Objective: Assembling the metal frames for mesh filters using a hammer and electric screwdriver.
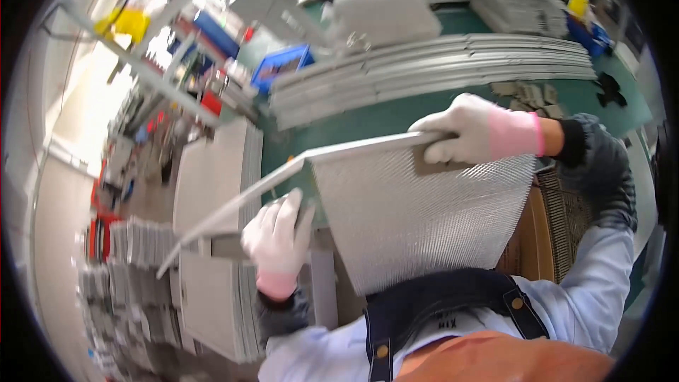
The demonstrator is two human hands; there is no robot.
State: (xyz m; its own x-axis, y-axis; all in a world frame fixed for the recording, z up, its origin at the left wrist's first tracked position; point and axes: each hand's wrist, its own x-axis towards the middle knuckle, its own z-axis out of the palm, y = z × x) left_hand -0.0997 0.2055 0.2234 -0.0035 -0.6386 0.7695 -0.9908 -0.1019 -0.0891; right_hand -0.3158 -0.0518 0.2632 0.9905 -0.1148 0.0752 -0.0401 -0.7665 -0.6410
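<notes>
A silver panel with a fine diamond-patterned mesh face [417,219] leans in front of my body. A thin pale metal strip [361,148] runs along its top edge, bends near the panel's left corner and sticks out far to the lower left. My right hand [467,131], in a white and pink glove, is closed round a flat grey-brown pad [430,161] at the panel's top edge, its fingers over the strip. My left hand [277,235], gloved alike, is just below the protruding strip, fingers stretched upward and thumb apart; I see nothing in it.
Long silver strips [438,69] lie stacked across the green table [339,114]. Grey-brown pieces [530,95] and black gloves [610,90] lie at right. A blue bin [283,67] stands behind. Stacked pale panels [212,177] stand left, a cardboard box [535,230] right.
</notes>
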